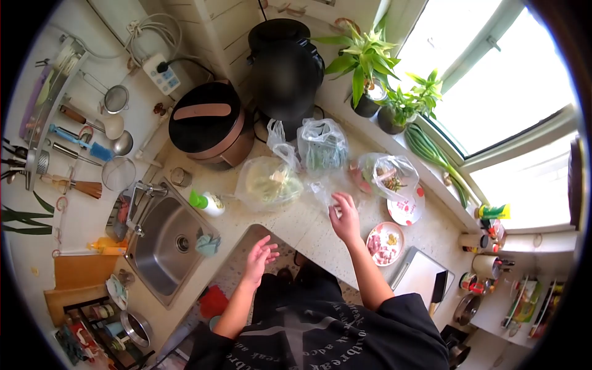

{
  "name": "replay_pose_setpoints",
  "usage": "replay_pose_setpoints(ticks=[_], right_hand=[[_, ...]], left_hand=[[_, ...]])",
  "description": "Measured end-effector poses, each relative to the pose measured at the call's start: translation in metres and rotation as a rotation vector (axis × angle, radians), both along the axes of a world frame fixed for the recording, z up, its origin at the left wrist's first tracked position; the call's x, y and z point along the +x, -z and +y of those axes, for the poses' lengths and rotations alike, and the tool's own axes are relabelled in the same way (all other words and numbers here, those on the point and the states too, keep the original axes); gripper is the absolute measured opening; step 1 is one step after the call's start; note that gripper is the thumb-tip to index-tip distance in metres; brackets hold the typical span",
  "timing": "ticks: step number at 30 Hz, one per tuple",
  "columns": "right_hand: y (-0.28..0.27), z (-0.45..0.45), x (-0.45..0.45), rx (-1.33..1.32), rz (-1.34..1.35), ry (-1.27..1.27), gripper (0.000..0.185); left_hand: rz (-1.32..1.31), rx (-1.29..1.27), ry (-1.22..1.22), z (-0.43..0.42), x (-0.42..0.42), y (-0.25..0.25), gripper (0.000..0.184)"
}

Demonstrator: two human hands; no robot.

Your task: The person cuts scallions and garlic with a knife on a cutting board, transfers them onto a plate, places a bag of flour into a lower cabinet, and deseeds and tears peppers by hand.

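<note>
The work with the food bags looks partway along. The left hand (260,262) is open and empty, near the counter's front edge. Beyond it, a clear bag (268,184) with something pale green inside lies on the counter, its contents not yet out. The next bag (322,147) also stands full. In front of that one is a thin, crumpled bag (319,192). The right hand (345,217) is just beside it, fingers bent; whether they pinch the plastic I cannot tell. Further right, another bag (387,174) is still filled and reaches a spotted plate (405,213). What seems done is the small plate (399,232), where pink and yellowish pieces are already set out.

On the left wall hang ladles and strainers (118,174), above a steel sink (154,253) with a cloth (208,245) on its rim. A green-capped bottle (213,205) and a rice cooker (209,126) follow. Potted plants (364,61) and green onions (435,157) line the bright window's sill, and a silver tray (408,277) lies below.
</note>
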State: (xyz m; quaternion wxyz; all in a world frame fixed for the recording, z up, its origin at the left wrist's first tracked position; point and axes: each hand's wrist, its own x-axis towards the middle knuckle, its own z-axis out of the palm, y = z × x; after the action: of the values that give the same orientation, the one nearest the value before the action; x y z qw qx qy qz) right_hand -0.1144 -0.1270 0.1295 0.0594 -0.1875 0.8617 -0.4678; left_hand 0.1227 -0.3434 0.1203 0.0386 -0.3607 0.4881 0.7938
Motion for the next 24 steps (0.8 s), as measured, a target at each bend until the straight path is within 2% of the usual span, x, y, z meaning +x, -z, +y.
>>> replay_pose_setpoints(ticks=[3,9,10,13,16,19,21,23,24], right_hand=[[-0.012,-0.036,-0.066,0.073,0.263,-0.04,0.044],[-0.024,-0.092,-0.151,0.281,0.319,-0.116,0.053],[-0.016,-0.097,-0.158,0.26,0.361,-0.097,0.049],[0.004,-0.097,-0.172,0.475,0.279,-0.152,0.037],[0.001,-0.087,-0.156,0.294,0.31,-0.072,0.022],[-0.034,-0.071,-0.133,-0.004,0.191,0.058,0.015],[-0.061,-0.062,-0.122,-0.184,0.065,0.154,0.015],[-0.078,-0.049,-0.117,-0.334,-0.085,0.152,0.015],[-0.092,-0.049,-0.112,-0.439,-0.076,0.129,0.013]], left_hand=[[-0.007,0.004,-0.031,0.001,-0.021,-0.007,0.044],[-0.041,0.019,-0.05,-0.001,-0.042,-0.013,0.042],[-0.036,0.017,-0.051,-0.002,-0.044,-0.013,0.041],[-0.035,0.017,-0.034,-0.011,-0.051,-0.017,0.041],[-0.017,0.038,-0.013,-0.019,-0.058,-0.014,0.041],[0.005,0.061,0.055,-0.027,-0.067,-0.015,0.042],[0.039,0.066,0.128,-0.032,-0.079,-0.017,0.043],[0.081,0.063,0.205,-0.036,-0.088,-0.019,0.044],[0.112,0.052,0.229,-0.038,-0.092,-0.02,0.044]])
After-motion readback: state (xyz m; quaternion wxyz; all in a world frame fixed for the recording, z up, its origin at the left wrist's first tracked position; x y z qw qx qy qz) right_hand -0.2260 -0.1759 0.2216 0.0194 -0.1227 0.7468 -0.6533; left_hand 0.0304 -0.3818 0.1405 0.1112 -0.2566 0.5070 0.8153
